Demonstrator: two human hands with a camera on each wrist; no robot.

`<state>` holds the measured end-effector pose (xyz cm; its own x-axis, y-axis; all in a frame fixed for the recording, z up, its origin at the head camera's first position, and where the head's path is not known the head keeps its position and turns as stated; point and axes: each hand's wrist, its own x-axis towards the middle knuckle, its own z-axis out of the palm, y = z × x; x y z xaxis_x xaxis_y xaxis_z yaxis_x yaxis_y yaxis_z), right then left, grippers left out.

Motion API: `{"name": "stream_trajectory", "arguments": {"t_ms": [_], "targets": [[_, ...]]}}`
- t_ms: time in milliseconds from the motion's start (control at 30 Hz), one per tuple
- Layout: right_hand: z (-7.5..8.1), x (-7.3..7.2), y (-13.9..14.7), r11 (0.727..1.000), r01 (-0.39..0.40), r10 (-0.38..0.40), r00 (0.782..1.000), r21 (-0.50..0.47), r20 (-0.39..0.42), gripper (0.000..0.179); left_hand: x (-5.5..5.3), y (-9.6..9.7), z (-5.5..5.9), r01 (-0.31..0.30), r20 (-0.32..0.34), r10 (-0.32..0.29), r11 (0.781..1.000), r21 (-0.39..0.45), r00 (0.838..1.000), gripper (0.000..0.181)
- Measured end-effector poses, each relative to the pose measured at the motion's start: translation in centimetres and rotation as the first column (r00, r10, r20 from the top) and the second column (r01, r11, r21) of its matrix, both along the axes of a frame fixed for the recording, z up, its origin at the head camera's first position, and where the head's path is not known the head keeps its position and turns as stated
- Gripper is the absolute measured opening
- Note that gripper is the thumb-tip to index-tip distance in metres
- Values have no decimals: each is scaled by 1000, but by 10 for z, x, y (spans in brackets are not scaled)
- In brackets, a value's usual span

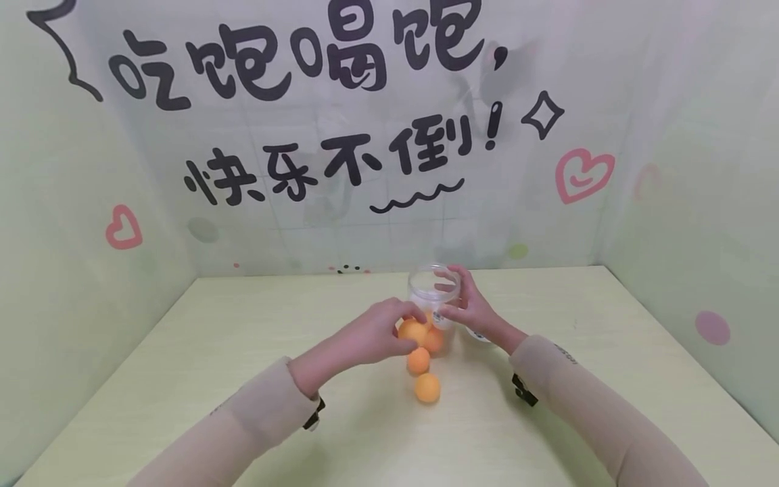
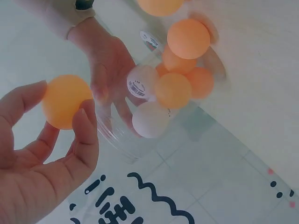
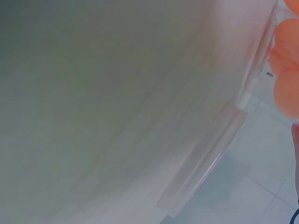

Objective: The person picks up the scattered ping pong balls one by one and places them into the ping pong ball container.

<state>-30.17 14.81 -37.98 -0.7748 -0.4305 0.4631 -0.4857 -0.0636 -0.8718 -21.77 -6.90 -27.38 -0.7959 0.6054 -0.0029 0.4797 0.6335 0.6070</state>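
My left hand [image 1: 380, 331] pinches an orange ping-pong ball [image 2: 67, 101] between thumb and fingertips, close to the mouth of a clear plastic jar [image 1: 433, 287]. Fingers curled round its side, my right hand [image 1: 471, 304] holds the jar on the table. Through the jar wall in the left wrist view show white balls [image 2: 150, 119] and orange balls [image 2: 173, 91]. Two loose orange balls lie nearer to me: one [image 1: 418, 360] just below my left hand, the other [image 1: 427, 388] a little closer. The right wrist view catches only a fingertip and some orange balls [image 3: 287, 93] at its edge.
A clear lid [image 3: 203, 163] lies on the pale table [image 1: 255, 325], partly hidden by my right wrist in the head view. Behind the table stands a wall [image 1: 304, 237] with black lettering and hearts; side panels flank it left and right.
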Motion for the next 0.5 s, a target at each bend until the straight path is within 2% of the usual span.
{"name": "stream_trajectory", "arguments": {"t_ms": [267, 500], "targets": [[1, 1, 0, 1000, 0, 0, 1000, 3, 3, 66, -9, -3, 11, -84, -61, 88, 994, 72, 994, 33], [0, 1, -1, 1000, -1, 1, 1000, 0, 1, 67, -21, -4, 14, -176, -107, 200, 963, 202, 974, 35]]}}
